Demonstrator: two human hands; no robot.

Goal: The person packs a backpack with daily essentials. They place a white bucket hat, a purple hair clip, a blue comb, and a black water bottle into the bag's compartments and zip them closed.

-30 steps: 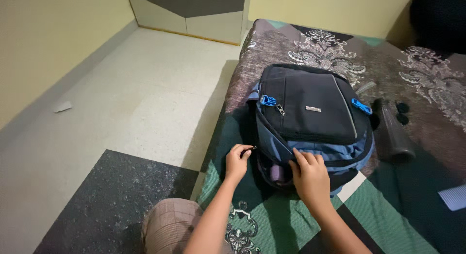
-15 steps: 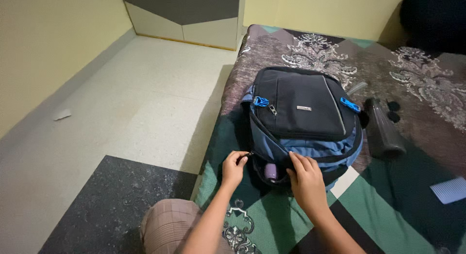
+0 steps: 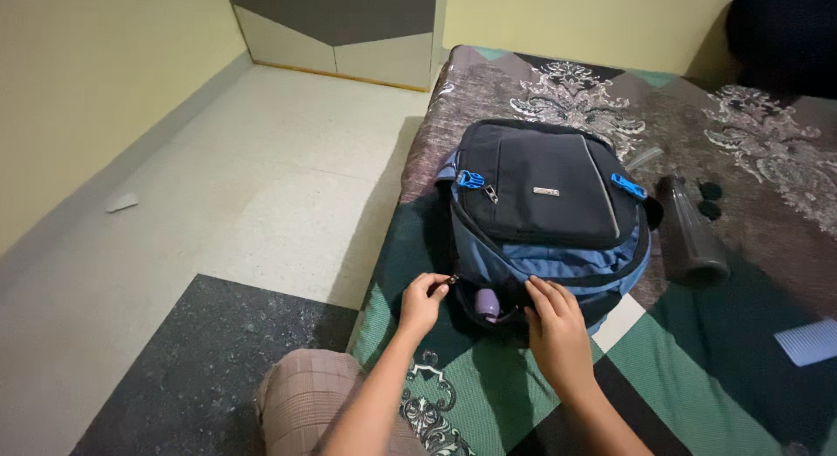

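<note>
Zipper pull [image 3: 451, 280] pinched by left hand [image 3: 422, 302]; backpack [image 3: 547, 221] edge clamped by right hand [image 3: 556, 330]; bottle [image 3: 689, 232] at 3 o'clock.

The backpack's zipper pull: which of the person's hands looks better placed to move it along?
Probably the left hand: its fingertips already pinch the zipper pull at the backpack opening's corner. The right hand is pressed on the pocket's edge beside a purple object, apparently steadying the fabric.

A home bedroom: a bed [image 3: 523, 81] under a patterned bedspread, yellow walls [image 3: 87, 64], a tiled floor [image 3: 261, 186], a dark rug [image 3: 200, 360].
</note>
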